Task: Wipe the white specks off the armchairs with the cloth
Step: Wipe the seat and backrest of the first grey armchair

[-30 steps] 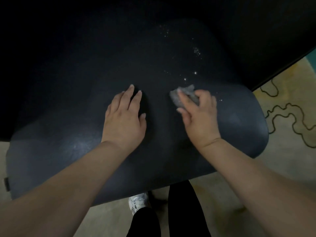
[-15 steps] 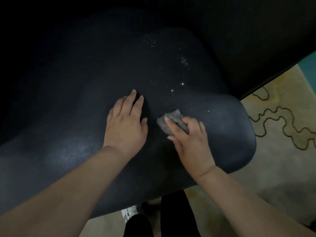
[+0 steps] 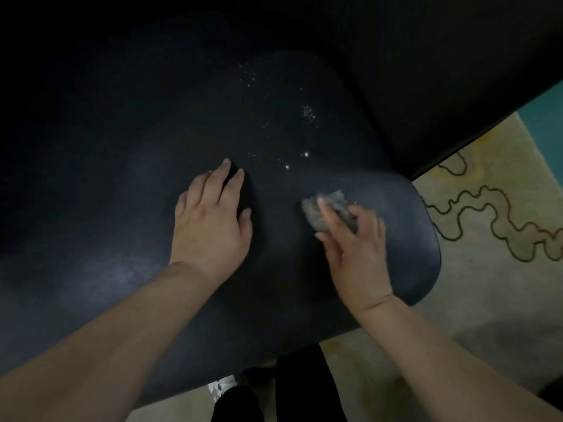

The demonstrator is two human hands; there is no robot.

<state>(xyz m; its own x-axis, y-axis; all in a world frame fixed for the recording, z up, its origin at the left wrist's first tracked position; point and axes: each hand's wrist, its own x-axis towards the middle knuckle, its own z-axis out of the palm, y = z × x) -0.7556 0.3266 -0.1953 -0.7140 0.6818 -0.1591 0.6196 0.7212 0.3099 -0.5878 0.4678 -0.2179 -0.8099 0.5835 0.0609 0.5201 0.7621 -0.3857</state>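
Head view: you are leaning over a dark armchair seat [image 3: 405,245] from its front edge; your right hand [image 3: 355,254] presses a small grey cloth [image 3: 330,210] flat against the cushion near the right front corner, the fingers [image 3: 330,217] laid over the bundle and bent around it, so the cloth is held against the seat rather than lifted; the hand looks slightly blurred, which I take as a wiping stroke under way. Your left hand [image 3: 213,220] rests palm down on the seat just left of the cloth, fingers straight and a little spread, gripping nothing; it seems to be bracing you.

As to progress: the white specks [image 3: 307,114] lie scattered across the middle and back of the seat, well beyond the cloth; a denser cluster sits toward the right rear, a fainter one further back, and two brighter flecks [image 3: 305,154] lie just ahead of your left fingertips. The front strip around your hands looks free of specks, so I judge that part done; most of the specks on this seat are left. No other armchair is in view; patterned carpet [image 3: 487,214] shows at the right.
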